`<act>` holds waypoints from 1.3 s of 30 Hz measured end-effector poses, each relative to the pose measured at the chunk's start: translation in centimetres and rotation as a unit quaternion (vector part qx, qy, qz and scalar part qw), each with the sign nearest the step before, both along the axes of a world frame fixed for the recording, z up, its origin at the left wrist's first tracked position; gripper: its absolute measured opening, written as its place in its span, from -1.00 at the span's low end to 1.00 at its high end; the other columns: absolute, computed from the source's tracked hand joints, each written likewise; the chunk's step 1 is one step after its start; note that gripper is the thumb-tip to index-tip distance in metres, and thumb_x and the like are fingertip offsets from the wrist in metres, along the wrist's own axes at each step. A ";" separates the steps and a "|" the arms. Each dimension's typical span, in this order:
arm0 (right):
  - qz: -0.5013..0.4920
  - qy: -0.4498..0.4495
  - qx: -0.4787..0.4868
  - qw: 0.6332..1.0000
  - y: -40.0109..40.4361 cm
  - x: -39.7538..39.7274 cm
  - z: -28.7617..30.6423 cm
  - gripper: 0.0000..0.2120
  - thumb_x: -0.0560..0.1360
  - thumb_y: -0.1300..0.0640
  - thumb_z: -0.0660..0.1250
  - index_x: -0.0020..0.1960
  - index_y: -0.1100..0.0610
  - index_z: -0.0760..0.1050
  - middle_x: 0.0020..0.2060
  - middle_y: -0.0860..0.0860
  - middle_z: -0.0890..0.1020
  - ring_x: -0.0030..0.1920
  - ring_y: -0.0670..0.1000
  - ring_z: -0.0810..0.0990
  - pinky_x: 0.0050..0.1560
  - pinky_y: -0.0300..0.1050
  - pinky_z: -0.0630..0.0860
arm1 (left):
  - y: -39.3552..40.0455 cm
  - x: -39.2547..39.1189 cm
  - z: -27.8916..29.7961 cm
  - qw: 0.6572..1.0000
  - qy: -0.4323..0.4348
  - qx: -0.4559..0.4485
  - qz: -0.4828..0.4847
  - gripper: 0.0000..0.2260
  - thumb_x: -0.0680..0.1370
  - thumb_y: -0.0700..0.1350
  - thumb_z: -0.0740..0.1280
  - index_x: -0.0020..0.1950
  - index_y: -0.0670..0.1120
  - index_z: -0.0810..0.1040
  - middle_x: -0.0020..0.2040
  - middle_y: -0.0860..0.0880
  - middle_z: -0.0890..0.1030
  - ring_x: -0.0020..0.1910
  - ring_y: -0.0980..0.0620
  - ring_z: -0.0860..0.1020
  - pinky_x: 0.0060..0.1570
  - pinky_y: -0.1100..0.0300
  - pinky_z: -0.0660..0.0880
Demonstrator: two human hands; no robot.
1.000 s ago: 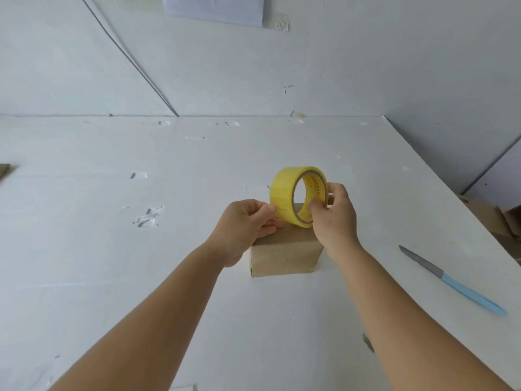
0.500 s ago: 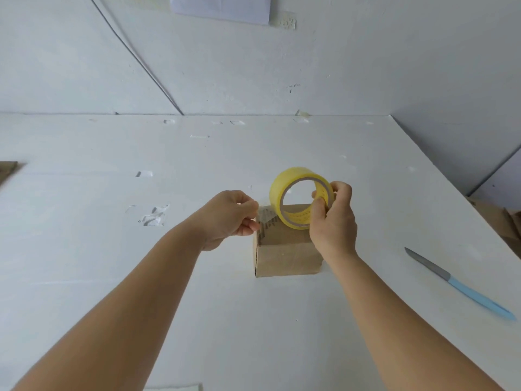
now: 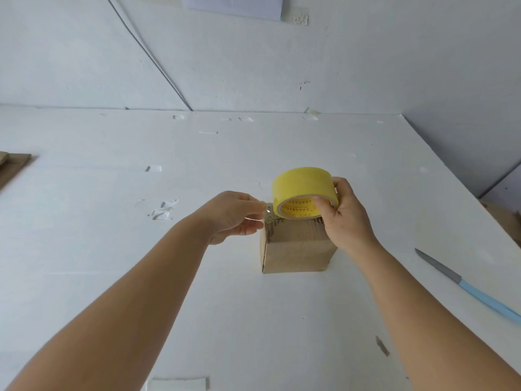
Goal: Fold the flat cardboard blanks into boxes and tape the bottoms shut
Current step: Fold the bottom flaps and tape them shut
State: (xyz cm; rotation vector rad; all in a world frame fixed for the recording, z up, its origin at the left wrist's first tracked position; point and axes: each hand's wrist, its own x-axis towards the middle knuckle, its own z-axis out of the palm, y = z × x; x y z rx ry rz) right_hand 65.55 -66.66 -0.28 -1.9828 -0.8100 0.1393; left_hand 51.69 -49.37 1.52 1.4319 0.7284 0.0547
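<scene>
A small folded cardboard box stands on the white table near the middle. Just above its top, my right hand grips a yellow roll of tape, thumb in the core and fingers over the outer rim. My left hand is at the box's upper left corner and pinches the clear free end of the tape between thumb and fingers. A short stretch of clear tape runs from the roll to that pinch, over the box's top left edge.
A knife with a light blue handle lies on the table to the right. Flat cardboard blanks lie at the left edge, and more cardboard sits beyond the right edge. Scraps of clear tape stick to the table.
My left hand pulled the tape end out leftward from the roll. My right hand tipped the roll flatter and lowered it toward the box top.
</scene>
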 end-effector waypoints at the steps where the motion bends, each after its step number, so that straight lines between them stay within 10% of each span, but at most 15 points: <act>1: 0.004 0.003 -0.004 1.000 0.0 0.0 0.0 -0.85 0.53 -0.04 0.28 0.06 -0.09 0.35 -0.27 -0.07 0.57 -0.21 0.00 0.54 -0.22 -0.13 0.42 | -0.1 0.0 -0.2 1.000 -0.006 -0.002 0.007 -0.91 0.52 -0.20 0.36 -0.19 -0.13 0.56 -0.25 -0.05 0.59 -0.29 0.03 0.62 -0.20 0.22 0.59; 11: 0.075 0.135 0.006 0.988 -0.3 -0.4 -0.5 -0.60 0.38 0.06 0.48 0.15 -0.12 0.44 -0.16 -0.23 0.64 -0.18 -0.28 0.57 -0.11 -0.28 0.43 | -1.1 -0.7 -2.5 0.993 -0.050 -0.068 0.080 -0.95 0.53 -0.20 0.36 -0.07 -0.18 0.56 -0.28 -0.03 0.52 -0.28 0.04 0.60 -0.14 0.13 0.62; 25: 0.018 0.060 0.055 0.997 -0.4 -0.9 -0.4 -0.74 0.58 0.13 0.16 0.05 -0.26 0.34 -0.24 -0.15 0.49 -0.30 -0.23 0.43 -0.25 -0.40 0.37 | -0.5 -0.8 -3.3 0.990 -0.083 -0.084 0.081 -0.90 0.59 -0.26 0.25 -0.13 -0.20 0.45 -0.24 -0.08 0.39 -0.27 0.02 0.65 -0.20 0.16 0.61; 39: -0.002 0.048 0.042 0.998 -0.7 -0.5 -0.9 -0.64 0.60 0.14 0.13 0.37 -0.07 0.33 0.18 0.01 0.50 0.17 -0.06 0.46 0.20 -0.14 0.37 | -1.2 -1.4 -4.8 0.991 -0.063 -0.090 0.080 -0.90 0.59 -0.23 0.25 0.07 -0.24 0.46 -0.18 -0.10 0.47 -0.30 0.04 0.63 -0.20 0.16 0.60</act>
